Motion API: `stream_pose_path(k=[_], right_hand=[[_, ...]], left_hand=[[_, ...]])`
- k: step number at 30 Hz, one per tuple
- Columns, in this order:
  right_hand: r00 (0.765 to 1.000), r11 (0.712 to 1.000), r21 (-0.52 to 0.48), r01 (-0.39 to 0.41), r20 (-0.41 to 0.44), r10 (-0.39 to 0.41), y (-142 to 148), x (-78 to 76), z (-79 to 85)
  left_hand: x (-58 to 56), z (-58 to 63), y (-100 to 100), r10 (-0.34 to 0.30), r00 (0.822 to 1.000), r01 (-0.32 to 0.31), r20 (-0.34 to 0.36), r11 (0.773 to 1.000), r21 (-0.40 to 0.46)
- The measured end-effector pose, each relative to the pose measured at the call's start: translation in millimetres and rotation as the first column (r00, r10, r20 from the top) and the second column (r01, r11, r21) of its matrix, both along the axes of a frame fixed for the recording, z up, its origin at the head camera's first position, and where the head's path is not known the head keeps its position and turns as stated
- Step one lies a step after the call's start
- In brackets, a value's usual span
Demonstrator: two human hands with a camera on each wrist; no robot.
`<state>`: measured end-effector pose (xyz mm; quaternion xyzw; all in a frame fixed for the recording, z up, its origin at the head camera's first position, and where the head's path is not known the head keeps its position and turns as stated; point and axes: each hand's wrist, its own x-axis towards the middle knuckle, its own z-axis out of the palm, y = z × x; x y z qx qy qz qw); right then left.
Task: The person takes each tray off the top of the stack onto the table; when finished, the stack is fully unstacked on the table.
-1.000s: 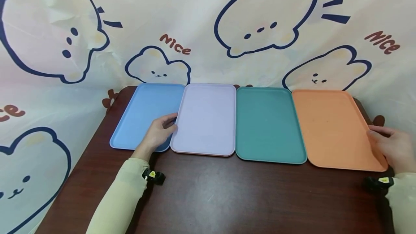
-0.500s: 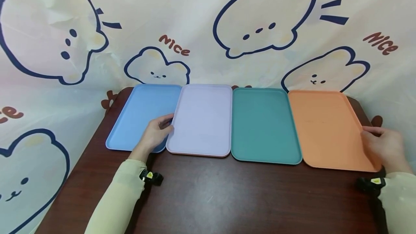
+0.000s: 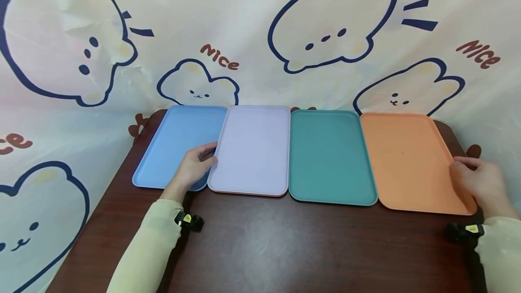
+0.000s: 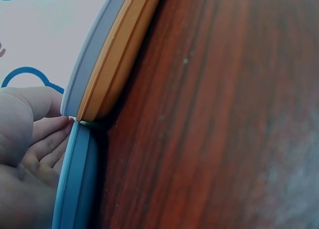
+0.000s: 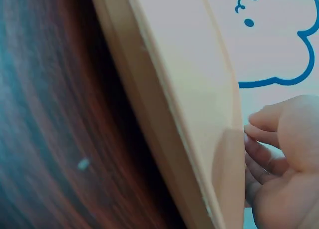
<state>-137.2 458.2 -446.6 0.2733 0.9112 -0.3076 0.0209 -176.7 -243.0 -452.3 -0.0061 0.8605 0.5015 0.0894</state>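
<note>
A row of rectangular trays lies on the table: blue [image 3: 183, 144], lavender [image 3: 252, 148], teal [image 3: 331, 157] and orange [image 3: 407, 162]. My left hand [image 3: 191, 166] reaches over the blue tray, its thumb and fingertips touching the left rim of the lavender tray. Beneath the lavender tray, the left wrist view shows a second orange tray [image 4: 112, 64] stacked. At the far right, my right hand [image 3: 482, 182] presses thumb and fingertips against the right rim of the orange tray. The right wrist view also has these fingertips [image 5: 249, 131] at the rim.
The dark wooden table [image 3: 285, 248] extends in front of the trays. Behind it hangs a pale backdrop [image 3: 252, 26] with cartoon drawings, close to the trays' far edges. A small black device [image 3: 189, 221] is strapped on each wrist.
The whole row of trays has slid slightly left, and both hands have moved left with it. Over the last half second almost nothing has moved.
</note>
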Motion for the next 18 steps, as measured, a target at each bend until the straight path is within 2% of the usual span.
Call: stream_pose_path(k=[3, 6, 8, 13, 15, 18], right_hand=[[0.996, 0.996, -0.029, 0.087, -0.022, -0.087, -9.3, -2.4, 5.6], [0.982, 0.984, -0.046, 0.173, -0.073, -0.176, -22.3, -5.0, 12.9], [0.974, 0.979, -0.085, 0.186, -0.117, -0.195, -31.5, -5.7, 17.2], [0.968, 0.968, -0.251, 0.016, -0.237, -0.077, -58.2, -3.4, 27.3], [0.965, 0.959, -0.277, -0.059, -0.262, -0.016, -69.8, -3.9, 29.4], [0.953, 0.956, -0.263, -0.13, -0.299, 0.047, -87.4, -7.9, 28.1]], left_hand=[[-0.1, 0.0, 0.2, 0.001, 1.0, -0.001, -0.001, 1.0, 0.001], [-0.4, -1.4, 0.7, 0.003, 1.0, -0.003, -0.003, 1.0, -0.001], [-0.4, -1.9, 0.5, 0.003, 1.0, -0.003, -0.005, 1.0, -0.001], [-0.7, -1.2, -0.3, 0.004, 1.0, -0.004, -0.011, 1.0, -0.004], [-0.9, -1.5, -0.2, 0.004, 1.0, -0.004, -0.015, 1.0, -0.005], [-0.6, -2.7, -0.3, 0.002, 1.0, -0.002, -0.021, 1.0, -0.004]])
